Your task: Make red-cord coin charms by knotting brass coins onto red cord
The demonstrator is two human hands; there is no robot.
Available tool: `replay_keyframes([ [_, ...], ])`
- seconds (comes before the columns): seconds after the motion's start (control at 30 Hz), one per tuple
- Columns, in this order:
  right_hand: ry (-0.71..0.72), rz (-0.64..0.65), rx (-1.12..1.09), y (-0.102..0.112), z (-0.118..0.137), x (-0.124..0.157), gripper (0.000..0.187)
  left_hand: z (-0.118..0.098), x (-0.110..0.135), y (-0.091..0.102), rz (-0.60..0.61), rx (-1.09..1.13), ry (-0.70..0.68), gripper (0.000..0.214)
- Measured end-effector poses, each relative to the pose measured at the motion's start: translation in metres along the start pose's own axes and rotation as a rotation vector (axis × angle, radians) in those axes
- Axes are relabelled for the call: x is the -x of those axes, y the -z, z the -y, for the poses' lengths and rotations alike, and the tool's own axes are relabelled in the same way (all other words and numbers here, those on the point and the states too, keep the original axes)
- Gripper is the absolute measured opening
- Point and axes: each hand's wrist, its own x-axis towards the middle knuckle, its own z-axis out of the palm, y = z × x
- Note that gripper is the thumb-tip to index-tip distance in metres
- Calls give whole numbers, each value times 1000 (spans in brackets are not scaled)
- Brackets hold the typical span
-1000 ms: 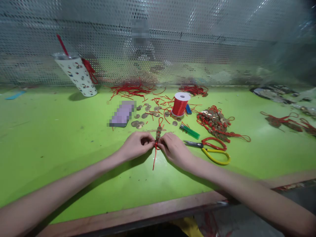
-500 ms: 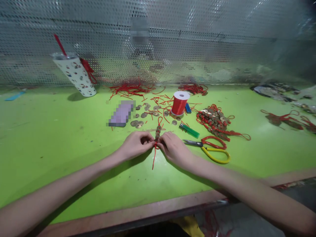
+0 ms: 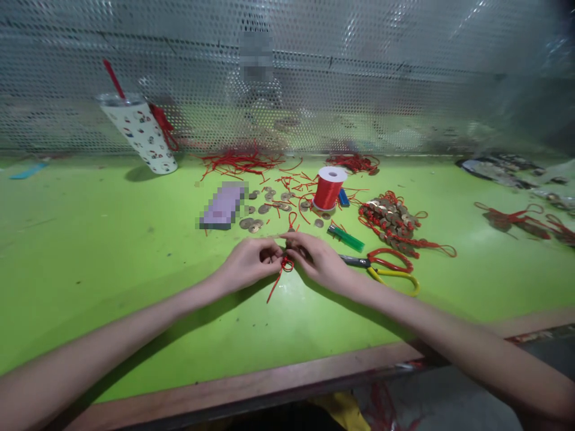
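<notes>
Between my two hands is a red cord (image 3: 288,264) strung with old brass coins, its loop pointing away from me and a loose tail hanging toward me. My left hand (image 3: 251,260) pinches the cord and lower coins from the left with thumb and index finger. From the right, my right hand (image 3: 317,263) is closed on the same coin string, its fingers covering most of the coins. A small red loop shows below my fingertips. Just right of that hand lie scissors (image 3: 390,270) with one red and one yellow handle, partly behind my wrist, and a green lighter (image 3: 345,238).
Loose coins (image 3: 251,224) and cord scraps lie beyond my hands, beside a phone (image 3: 223,205). A spool of red cord (image 3: 330,188) stands near finished coin strings (image 3: 390,221). A tumbler with a straw (image 3: 139,131) stands back left, before a perforated metal screen (image 3: 202,78).
My right hand has shifted up over the coins, hiding most of them. The cord tail has swung left, and a small loop now stands out below the fingers.
</notes>
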Motion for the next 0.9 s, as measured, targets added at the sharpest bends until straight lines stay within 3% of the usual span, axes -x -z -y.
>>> replay_keyframes([
  [0.33, 63, 68, 35, 1, -10, -3, 14, 0, 9, 5, -43, -116, -118, 21],
  [0.6, 99, 58, 72, -2, -12, -4, 14, -1, 19, -7, -124, -376, -253, 7],
  [0.9, 111, 49, 99, -4, -10, -3, 16, 8, 22, -8, -171, -579, -532, 10],
])
